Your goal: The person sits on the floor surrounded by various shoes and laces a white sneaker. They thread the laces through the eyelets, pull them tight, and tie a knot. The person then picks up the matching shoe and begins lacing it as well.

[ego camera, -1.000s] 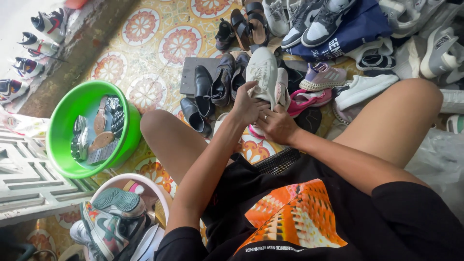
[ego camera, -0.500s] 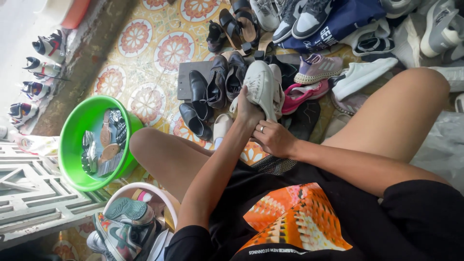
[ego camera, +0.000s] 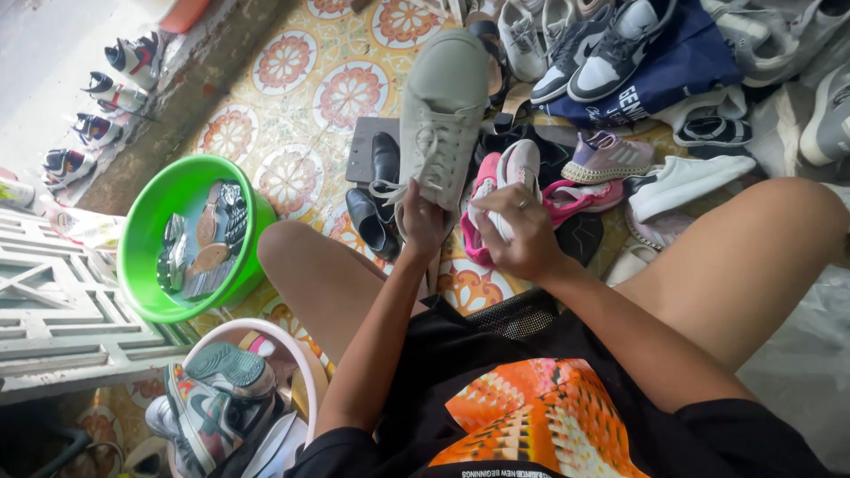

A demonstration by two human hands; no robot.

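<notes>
I sit on a patterned tile floor with my knees apart. My left hand point(ego camera: 423, 223) grips the heel of a pale grey-green lace-up sneaker point(ego camera: 440, 115) and holds it up, toe pointing away, laces hanging loose. My right hand point(ego camera: 518, 232) is closed around a white piece, apparently an insole or cloth, just beside a pink and white sneaker point(ego camera: 506, 181) lying between my legs. The two hands are almost touching.
A green basin point(ego camera: 142, 243) with insoles and shoe parts stands at my left. A pink-rimmed tub point(ego camera: 301, 363) of sneakers sits near my left hip. Black leather shoes point(ego camera: 376, 199) and a heap of sneakers point(ego camera: 620, 62) lie ahead. Several shoes point(ego camera: 97, 97) line a ledge at far left.
My left hand has lifted the pale sneaker higher and turned it toe-away. My right hand has shifted onto the white piece by the pink sneaker. The camera has tilted slightly.
</notes>
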